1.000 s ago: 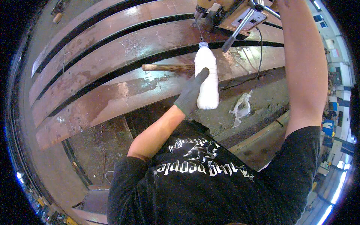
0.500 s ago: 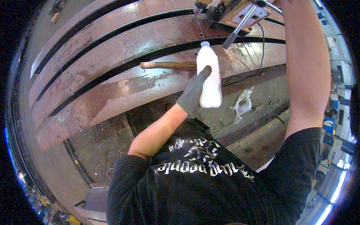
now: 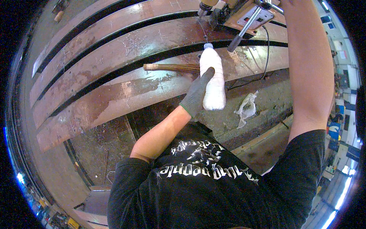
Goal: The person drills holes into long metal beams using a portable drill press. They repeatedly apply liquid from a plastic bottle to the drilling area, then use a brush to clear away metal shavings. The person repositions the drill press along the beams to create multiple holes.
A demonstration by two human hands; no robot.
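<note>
In a grey work glove, my left hand (image 3: 196, 94) is closed around a white plastic bottle (image 3: 212, 86) with a pale blue cap (image 3: 208, 45). The bottle is tilted only slightly, cap end away from me. A thin line, seemingly a jet of liquid, runs from the cap toward the drill chuck (image 3: 204, 8) of a machine at the top. My bare right forearm (image 3: 309, 57) reaches up along the right side. The right hand lies beyond the upper edge. Near that arm is the machine's metal lever (image 3: 247, 26) with a dark grip.
Long brown steel plates (image 3: 110, 89) with dark gaps span the work area, wet in patches. A bundle of thin sticks (image 3: 167, 67) lies partly behind the bottle. A black cable (image 3: 267, 53) hangs from the machine housing (image 3: 254, 17). Crumpled clear plastic (image 3: 248, 108) lies lower right.
The lever's grip has shifted slightly downward. My left hand keeps the bottle in nearly the same place, and the rest of the view has moved only a little.
</note>
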